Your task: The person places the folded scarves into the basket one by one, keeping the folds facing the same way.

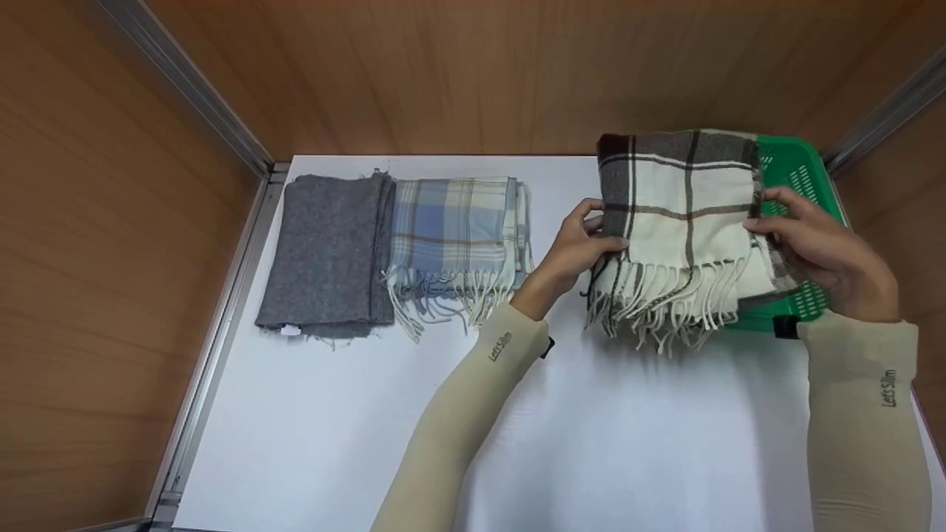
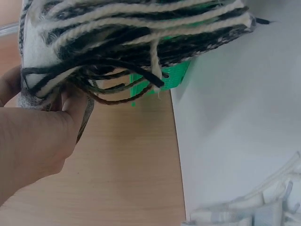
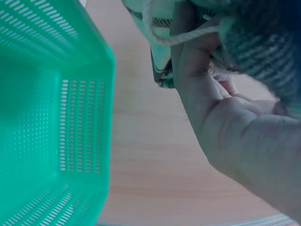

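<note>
With fingers of left hand (image 1: 573, 247) clamped on one side of checked scarf (image 1: 684, 207), above white surface (image 1: 325, 428) toward its far right corner, and of right hand (image 1: 828, 240) on the other, carry evenly, without catching green basket (image 1: 783, 155).

Booth (image 1: 81, 258) (wood-grained panels (image 1: 473, 74), metal rails (image 1: 197, 81)).

Green basket (image 3: 109, 127), right hand (image 3: 221, 106), seemingly gripping fringed cloth (image 3: 258, 56)
</note>
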Available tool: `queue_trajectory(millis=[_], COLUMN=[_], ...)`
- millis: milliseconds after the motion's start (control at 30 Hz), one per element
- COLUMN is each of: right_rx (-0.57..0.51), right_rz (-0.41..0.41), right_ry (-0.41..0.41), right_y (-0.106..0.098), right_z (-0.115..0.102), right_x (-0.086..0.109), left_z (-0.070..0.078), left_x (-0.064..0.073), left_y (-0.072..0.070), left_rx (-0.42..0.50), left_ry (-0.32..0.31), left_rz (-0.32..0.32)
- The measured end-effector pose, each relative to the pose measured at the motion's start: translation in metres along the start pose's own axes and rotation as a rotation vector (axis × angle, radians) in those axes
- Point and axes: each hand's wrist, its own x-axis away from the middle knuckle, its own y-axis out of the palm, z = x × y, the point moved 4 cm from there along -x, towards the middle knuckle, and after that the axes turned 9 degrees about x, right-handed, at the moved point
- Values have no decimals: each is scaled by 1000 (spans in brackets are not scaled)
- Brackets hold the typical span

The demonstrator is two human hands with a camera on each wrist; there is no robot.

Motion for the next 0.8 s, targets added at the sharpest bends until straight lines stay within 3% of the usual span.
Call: queue_trajectory(millis=[233, 367, 567, 733, 800], right_rx=[47, -23, 137, -18, 10], right_rz=[-2, -8, 40, 10, 30], right_ry=[15, 21, 50, 28, 16], right_y=[-15, -22, -31, -36, -39], right_z=[1, 2, 4, 6, 6], right_x=[4, 5, 8, 10, 10], left_z=[-4, -6, -8, -9, -9], left_x=[-5, -8, -9, -12, -14], left_y=[11, 17, 26, 32, 34], left_rx=[-11, -15, -17, -23, -24], left_ry=[4, 10, 10, 6, 7], left_rz=[-4, -7, -2, -7, -8])
